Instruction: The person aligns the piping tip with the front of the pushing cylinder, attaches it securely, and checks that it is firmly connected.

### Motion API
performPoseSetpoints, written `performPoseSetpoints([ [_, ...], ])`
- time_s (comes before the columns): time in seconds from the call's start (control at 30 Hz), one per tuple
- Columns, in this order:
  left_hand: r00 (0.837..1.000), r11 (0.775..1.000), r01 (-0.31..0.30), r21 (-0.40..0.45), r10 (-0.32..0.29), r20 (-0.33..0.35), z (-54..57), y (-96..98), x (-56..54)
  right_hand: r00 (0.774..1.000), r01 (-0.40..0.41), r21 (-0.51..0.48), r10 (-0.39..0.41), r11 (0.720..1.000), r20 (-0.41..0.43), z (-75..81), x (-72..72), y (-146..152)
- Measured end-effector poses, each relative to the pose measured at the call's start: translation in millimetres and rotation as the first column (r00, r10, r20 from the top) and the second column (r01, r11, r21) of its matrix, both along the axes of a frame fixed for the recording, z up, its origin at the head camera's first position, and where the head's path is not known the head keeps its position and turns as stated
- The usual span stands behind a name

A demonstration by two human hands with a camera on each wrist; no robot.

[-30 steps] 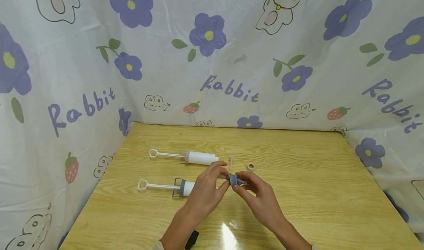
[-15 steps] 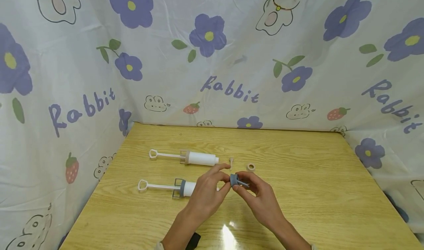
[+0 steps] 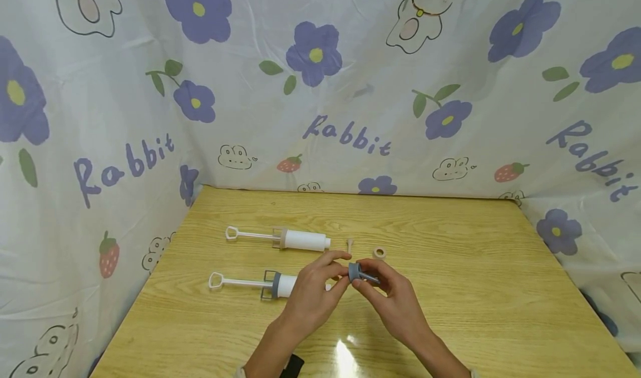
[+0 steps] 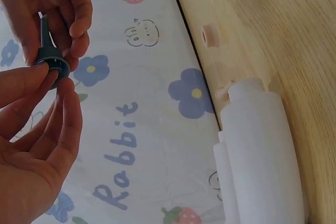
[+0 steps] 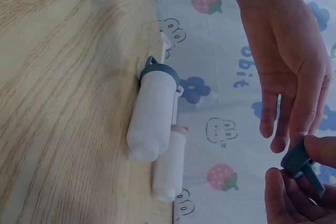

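A blue-grey screw ring [image 3: 354, 271] with a tapered nozzle [image 4: 45, 32] poking out through it is held between both hands above the table. My right hand [image 3: 393, 297] grips the ring by thumb and fingers, the nozzle pointing toward its palm. From the other side, my left hand [image 3: 315, 294] pinches the ring's open rim, a fingertip reaching inside it in the left wrist view. Behind the left hand lies a white plunger syringe with a blue-grey collar [image 3: 276, 285], its front end partly covered. A second white syringe [image 3: 304, 240] with a beige collar lies farther back.
A small beige nozzle [image 3: 350, 245] and a beige ring [image 3: 379, 253] lie on the wooden table [image 3: 476, 289] just beyond the hands. Beside the left forearm is a black object [image 3: 292, 367]. Patterned cloth [image 3: 350, 161] hangs around the back and sides.
The nozzle's base, seen on the ring's left side at first, has gone into the ring, and the left fingers have closed up to its rim. The right hand has hardly moved.
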State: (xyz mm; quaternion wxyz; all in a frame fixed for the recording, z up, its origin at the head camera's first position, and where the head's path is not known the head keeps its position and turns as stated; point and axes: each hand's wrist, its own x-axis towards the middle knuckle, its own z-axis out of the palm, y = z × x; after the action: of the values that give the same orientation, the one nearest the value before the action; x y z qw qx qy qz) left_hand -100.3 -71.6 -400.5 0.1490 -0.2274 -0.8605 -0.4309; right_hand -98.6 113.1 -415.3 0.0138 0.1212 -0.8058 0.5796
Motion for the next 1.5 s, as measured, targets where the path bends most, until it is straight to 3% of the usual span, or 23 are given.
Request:
performPoseSetpoints([
  [0.33,0.998,0.999,0.022,0.044,-0.024,0.049,-4.1,-2.2,-2.5,1.000,-0.007,-0.021,0.007,1.000,-0.016,-0.5,-0.2,0.9],
  [0.53,0.993,0.996,0.067,0.061,-0.073,0.096,-6.4,-5.6,-4.2,0.999,-0.009,-0.040,0.007,0.999,-0.034,-0.7,-0.4,3.5],
  [0.93,0.962,0.985,0.130,0.114,-0.154,0.226,-4.6,-9.3,-6.1,0.997,-0.062,-0.121,0.068,0.991,0.047,1.7,-2.3,9.7],
  [1.5,0.965,0.986,0.120,0.118,-0.144,0.219,-2.4,-10.0,-7.3,0.998,-0.032,-0.111,0.039,0.993,0.058,3.3,-2.9,11.3],
])
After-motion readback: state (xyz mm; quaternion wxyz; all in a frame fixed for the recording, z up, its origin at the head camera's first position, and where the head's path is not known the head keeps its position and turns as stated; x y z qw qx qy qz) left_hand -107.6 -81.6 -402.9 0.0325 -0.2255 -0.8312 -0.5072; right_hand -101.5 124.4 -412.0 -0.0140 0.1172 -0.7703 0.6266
